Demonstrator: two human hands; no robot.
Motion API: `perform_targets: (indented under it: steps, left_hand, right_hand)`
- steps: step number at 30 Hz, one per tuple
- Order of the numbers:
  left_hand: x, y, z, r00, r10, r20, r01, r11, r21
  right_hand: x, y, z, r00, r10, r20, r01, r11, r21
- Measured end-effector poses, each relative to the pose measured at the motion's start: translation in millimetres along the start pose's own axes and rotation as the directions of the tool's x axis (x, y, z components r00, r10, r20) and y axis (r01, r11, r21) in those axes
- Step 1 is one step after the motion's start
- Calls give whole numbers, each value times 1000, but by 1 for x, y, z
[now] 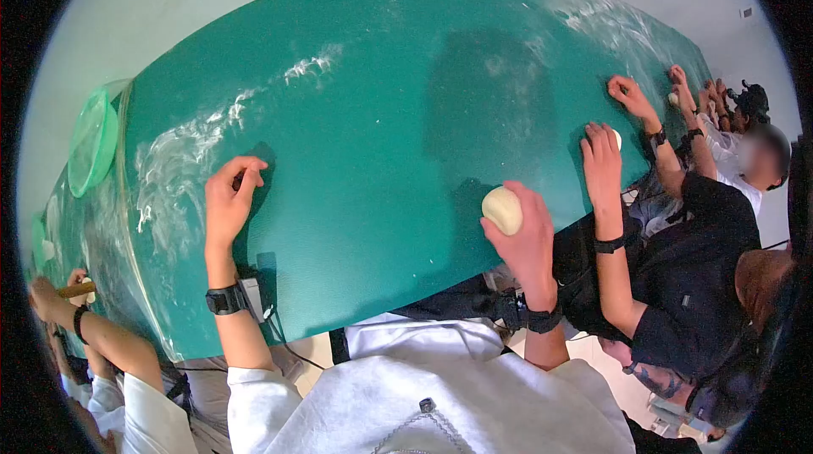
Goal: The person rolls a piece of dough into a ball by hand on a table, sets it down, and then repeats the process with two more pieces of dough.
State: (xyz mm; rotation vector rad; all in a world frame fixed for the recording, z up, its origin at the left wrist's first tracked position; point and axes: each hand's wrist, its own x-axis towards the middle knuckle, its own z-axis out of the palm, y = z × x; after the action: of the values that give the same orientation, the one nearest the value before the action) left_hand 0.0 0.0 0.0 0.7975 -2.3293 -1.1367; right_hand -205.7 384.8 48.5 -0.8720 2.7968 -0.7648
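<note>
My right hand (527,238) is wrapped round a pale, smooth dough ball (502,210), which it holds at the near side of the green table (364,166). The thumb and fingers curve about the ball's right side, leaving its left side in sight. Over to the left, my left hand (231,198) is over the tabletop with its fingers curled in toward the thumb, and no object shows in it. White flour smears (190,136) lie on the table just beyond it.
A green basin (91,142) stands at the far left, near a raised seam in the table cover. At the right, a co-worker's hand (602,166) covers a pale ball. More people line the table on both sides; one at left holds a wooden stick (76,290).
</note>
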Motion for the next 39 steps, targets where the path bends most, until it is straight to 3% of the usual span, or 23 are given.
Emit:
perform_targets:
  steps: [2,3,5,9,11,12,15,17,19,21,29,31,35,37,39]
  left_hand:
    - [1,3,-3,1000,18,-15,-18,1000,11]
    - [-5,5,12,1000,5,-13,-6,1000,-24]
    - [-11,12,10,999,-36,-5,36,999,-1]
    - [-7,4,9,1000,11,-20,-11,1000,-28]
    - [-6,-1,6,1000,17,-3,-17,1000,-12]
    - [-5,-1,6,1000,20,-4,-20,1000,-13]
    - [-2,-1,4,1000,23,-4,-23,1000,19]
    - [-2,1,3,999,28,-23,-28,1000,4]
    - [-1,1,1,999,30,-12,-30,999,24]
    - [1,3,0,999,35,-3,-34,999,39]
    - [0,-3,3,999,33,-22,-33,999,3]
    - [0,-1,1,999,31,-13,-31,999,10]
    - [0,-7,0,999,43,-3,-43,999,-13]
    - [-2,-2,0,1000,18,-14,-18,1000,-5]
    - [-1,1,1,1000,2,-19,-3,1000,-7]
  right_hand:
    - [3,-4,0,993,53,-109,-36,988,147]
    - [-1,-1,-12,993,50,-104,-39,993,110]
    - [-10,-9,-17,958,-21,-284,54,992,110]
    - [-13,-5,-14,961,-26,-276,54,994,97]
    - [-9,-4,-12,995,-6,-98,8,1000,19]
    - [-8,-6,-13,995,-7,-100,8,1000,18]
    - [-7,-12,-15,977,51,-207,-25,992,123]
    - [-10,-8,-15,915,-33,-402,82,991,107]
    - [-10,-6,-14,929,-28,-369,75,991,112]
    - [-7,0,-8,985,-31,-170,31,1000,1]
    - [14,2,5,978,-35,-208,49,997,65]
    - [20,-4,3,993,-31,-118,28,999,-25]
    - [14,-9,-2,977,13,-214,16,991,132]
    - [1,-13,-9,924,53,-378,40,972,232]
    - [-4,-8,-14,931,38,-363,45,975,217]
